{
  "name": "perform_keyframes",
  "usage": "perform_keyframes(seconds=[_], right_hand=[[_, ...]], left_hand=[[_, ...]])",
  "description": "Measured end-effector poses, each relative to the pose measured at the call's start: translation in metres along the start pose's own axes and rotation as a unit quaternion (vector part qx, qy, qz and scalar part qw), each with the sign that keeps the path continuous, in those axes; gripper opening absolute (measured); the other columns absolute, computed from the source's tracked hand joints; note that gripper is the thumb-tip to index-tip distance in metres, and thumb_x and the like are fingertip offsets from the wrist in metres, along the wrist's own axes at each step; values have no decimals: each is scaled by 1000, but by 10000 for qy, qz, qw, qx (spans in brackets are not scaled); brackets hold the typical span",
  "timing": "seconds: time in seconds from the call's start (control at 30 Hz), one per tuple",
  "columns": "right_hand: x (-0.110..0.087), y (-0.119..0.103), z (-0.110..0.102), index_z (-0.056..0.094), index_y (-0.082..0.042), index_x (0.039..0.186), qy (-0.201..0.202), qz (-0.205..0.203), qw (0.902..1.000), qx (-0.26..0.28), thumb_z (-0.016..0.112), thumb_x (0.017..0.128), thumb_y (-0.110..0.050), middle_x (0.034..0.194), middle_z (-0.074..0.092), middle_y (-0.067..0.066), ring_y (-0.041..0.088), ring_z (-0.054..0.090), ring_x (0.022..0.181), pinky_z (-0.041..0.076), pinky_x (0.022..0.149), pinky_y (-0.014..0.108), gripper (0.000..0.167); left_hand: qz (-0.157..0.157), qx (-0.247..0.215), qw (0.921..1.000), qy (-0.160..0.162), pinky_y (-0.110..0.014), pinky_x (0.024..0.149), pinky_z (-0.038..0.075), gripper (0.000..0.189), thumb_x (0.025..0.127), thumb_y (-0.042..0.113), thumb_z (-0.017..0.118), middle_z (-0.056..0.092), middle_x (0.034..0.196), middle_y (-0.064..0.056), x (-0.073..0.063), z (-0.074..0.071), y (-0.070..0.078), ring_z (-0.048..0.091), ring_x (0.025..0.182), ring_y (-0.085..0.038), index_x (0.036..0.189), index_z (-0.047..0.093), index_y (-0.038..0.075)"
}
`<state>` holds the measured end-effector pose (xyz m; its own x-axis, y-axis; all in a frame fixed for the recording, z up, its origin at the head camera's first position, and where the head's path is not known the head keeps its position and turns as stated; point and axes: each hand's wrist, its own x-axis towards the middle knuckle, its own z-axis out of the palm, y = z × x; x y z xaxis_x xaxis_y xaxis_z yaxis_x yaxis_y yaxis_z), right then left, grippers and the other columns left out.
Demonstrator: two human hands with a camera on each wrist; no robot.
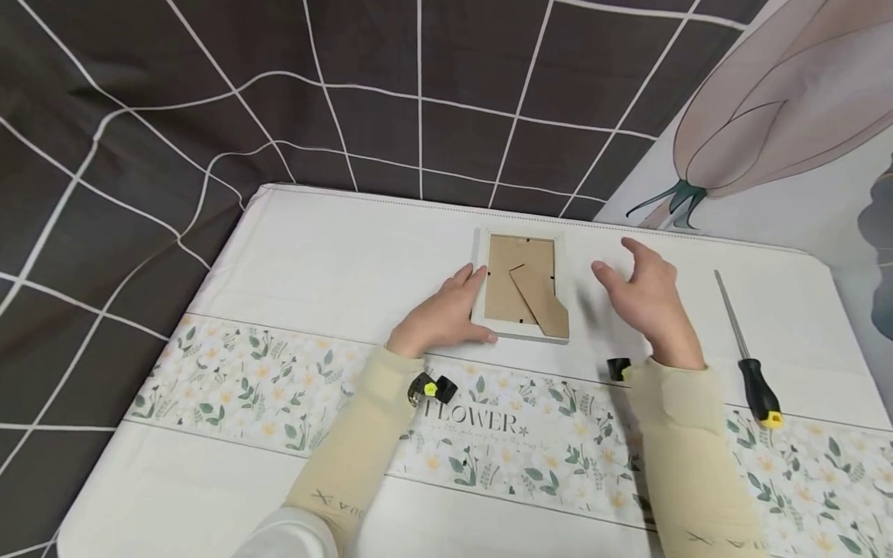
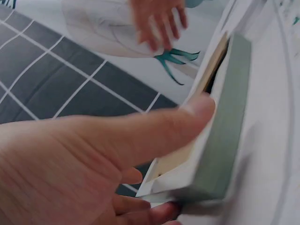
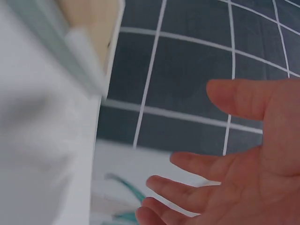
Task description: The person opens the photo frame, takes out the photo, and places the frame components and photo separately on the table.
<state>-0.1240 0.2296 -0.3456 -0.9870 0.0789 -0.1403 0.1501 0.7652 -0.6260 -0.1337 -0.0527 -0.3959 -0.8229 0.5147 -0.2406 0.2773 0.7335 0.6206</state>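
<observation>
A white picture frame point(image 1: 505, 294) lies face down on the table, its brown backing board upward. A brown stand leg point(image 1: 551, 314) crosses the board slantwise, its wide end over the near right corner. My left hand point(image 1: 446, 314) holds the near left corner, fingers along the left side and thumb at the near edge. In the left wrist view that thumb point(image 2: 159, 136) lies against the frame's edge, the other fingers partly hidden behind it. To the right of the frame, my right hand point(image 1: 649, 294) is apart from it, thumb and fingers spread, holding nothing.
Right of my right hand lies a screwdriver point(image 1: 753, 380) with a black and yellow handle. A floral band point(image 1: 279, 387) runs across the white tablecloth point(image 1: 349, 248). Behind the table hangs a dark curtain point(image 1: 377, 116) with white grid lines.
</observation>
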Motion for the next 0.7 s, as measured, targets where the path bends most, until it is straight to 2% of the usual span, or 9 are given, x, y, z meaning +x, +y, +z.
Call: perform_keyframes(seconds=[0.13, 0.23, 0.33, 0.43, 0.53, 0.7], right_hand=[[-9, 23, -15, 21, 13, 153, -14, -240, 9978, -619, 46, 104, -38, 153, 24, 42, 60, 12, 142, 13, 115, 68, 75], [-18, 41, -28, 22, 20, 148, 59, -227, 9927, -1181, 46, 104, -36, 149, 21, 46, 64, 10, 139, 9, 113, 70, 76], [-29, 57, -38, 22, 26, 143, 63, 30, 9845, -1751, 48, 103, -33, 144, 19, 51, 69, 11, 134, 14, 107, 76, 76], [-38, 73, -44, 26, 29, 138, -2, 269, 9766, -2132, 51, 102, -31, 138, 21, 54, 73, 16, 126, 23, 98, 79, 74], [-46, 90, -49, 30, 30, 132, -101, 401, 9718, -2323, 54, 101, -29, 130, 24, 55, 74, 23, 118, 30, 89, 79, 71], [-62, 119, -52, 31, 32, 126, -309, 595, 9668, -2465, 52, 100, -23, 119, 30, 55, 72, 33, 105, 37, 79, 77, 64]], left_hand=[[7, -5, 9999, -140, -43, 123, 14, 119, 81, 45, 83, 0, 166, -23, 5, -14, -6, 4, 154, -33, 161, 7, 2], [115, 169, 9995, -220, -51, 123, 11, 126, 79, 56, 81, -9, 166, -24, 14, -24, -10, -1, 153, -37, 160, 2, 0], [290, 393, 9981, -373, -58, 122, 7, 135, 75, 63, 80, -17, 164, -23, 27, -31, -16, -5, 153, -39, 160, -5, 1], [424, 654, 9950, -626, -57, 122, 3, 140, 72, 64, 82, -21, 164, -20, 39, -38, -21, -11, 153, -33, 160, -9, 3], [473, 1000, 9896, -915, -53, 123, 0, 144, 69, 65, 83, -21, 165, -18, 48, -46, -21, -16, 153, -27, 159, -10, 3], [530, 1528, 9792, -1226, -53, 123, -1, 149, 65, 68, 84, -20, 165, -18, 59, -57, -15, -14, 153, -30, 159, -9, 0]])
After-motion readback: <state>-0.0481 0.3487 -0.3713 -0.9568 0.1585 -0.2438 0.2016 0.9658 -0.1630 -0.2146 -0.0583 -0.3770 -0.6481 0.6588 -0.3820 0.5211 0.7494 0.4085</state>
